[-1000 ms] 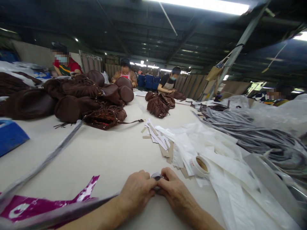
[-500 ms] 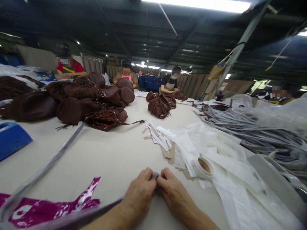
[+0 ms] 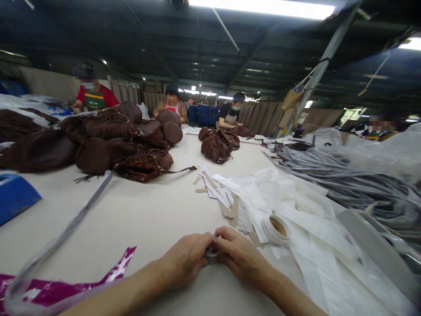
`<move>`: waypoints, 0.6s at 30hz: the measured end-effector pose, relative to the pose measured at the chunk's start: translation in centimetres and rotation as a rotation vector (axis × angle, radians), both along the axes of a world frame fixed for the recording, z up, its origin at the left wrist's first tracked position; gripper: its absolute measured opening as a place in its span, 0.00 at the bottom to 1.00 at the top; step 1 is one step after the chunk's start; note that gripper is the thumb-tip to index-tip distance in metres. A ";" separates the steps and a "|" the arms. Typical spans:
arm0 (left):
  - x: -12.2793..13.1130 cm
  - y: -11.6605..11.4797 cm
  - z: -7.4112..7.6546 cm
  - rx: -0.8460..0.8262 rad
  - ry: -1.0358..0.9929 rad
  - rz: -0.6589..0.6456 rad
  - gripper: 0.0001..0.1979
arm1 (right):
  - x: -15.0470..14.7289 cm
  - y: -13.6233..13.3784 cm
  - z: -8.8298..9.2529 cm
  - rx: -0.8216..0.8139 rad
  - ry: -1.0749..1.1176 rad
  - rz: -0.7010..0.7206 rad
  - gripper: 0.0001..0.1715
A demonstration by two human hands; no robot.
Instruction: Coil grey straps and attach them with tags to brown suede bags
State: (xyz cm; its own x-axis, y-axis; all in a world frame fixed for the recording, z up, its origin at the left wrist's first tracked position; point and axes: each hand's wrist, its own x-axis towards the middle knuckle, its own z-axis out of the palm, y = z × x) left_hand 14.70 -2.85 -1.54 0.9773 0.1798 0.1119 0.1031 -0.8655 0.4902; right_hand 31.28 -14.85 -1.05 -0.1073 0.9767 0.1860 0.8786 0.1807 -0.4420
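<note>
My left hand (image 3: 186, 259) and my right hand (image 3: 241, 254) meet at the near edge of the pale table (image 3: 154, 210), fingers pinched together on the end of a grey strap (image 3: 210, 253). The strap loops off to the left and runs blurred across the table (image 3: 75, 219) toward the brown bags. Most of the pinched end is hidden by my fingers. A roll of white tape (image 3: 276, 228) lies just right of my right hand on white paper strips.
Brown fringed bags (image 3: 108, 140) are heaped at the left, more (image 3: 219, 145) at the middle back. White paper strips (image 3: 296, 219) and a pile of grey straps (image 3: 355, 188) fill the right. A blue box (image 3: 15, 195) and magenta plastic (image 3: 59, 289) lie left. Several people work at the far edge.
My hands have stayed together on the strap end, shifting slightly. The strap's loose length has swung a little on the left.
</note>
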 end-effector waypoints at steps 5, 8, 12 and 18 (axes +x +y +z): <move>1.0 -2.9 -1.3 -0.090 -0.021 0.245 0.17 | -1.9 -0.3 -0.4 0.001 0.052 -0.115 0.14; 0.5 -2.2 -0.5 -0.125 -0.020 0.162 0.16 | -1.7 0.1 -0.5 -0.047 0.081 -0.080 0.08; -0.8 0.6 0.9 0.097 0.012 -0.091 0.13 | 0.1 0.6 0.0 -0.002 0.105 0.138 0.08; 0.2 0.5 -0.1 0.098 -0.027 0.043 0.17 | 0.4 1.1 0.3 -0.011 0.093 0.116 0.08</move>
State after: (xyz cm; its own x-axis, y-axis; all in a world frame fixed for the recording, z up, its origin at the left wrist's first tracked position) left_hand 14.93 -2.38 -1.68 0.9654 0.2081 0.1571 0.1289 -0.9045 0.4064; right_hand 31.66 -13.74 -0.72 -0.2025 0.9607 0.1901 0.8072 0.2736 -0.5230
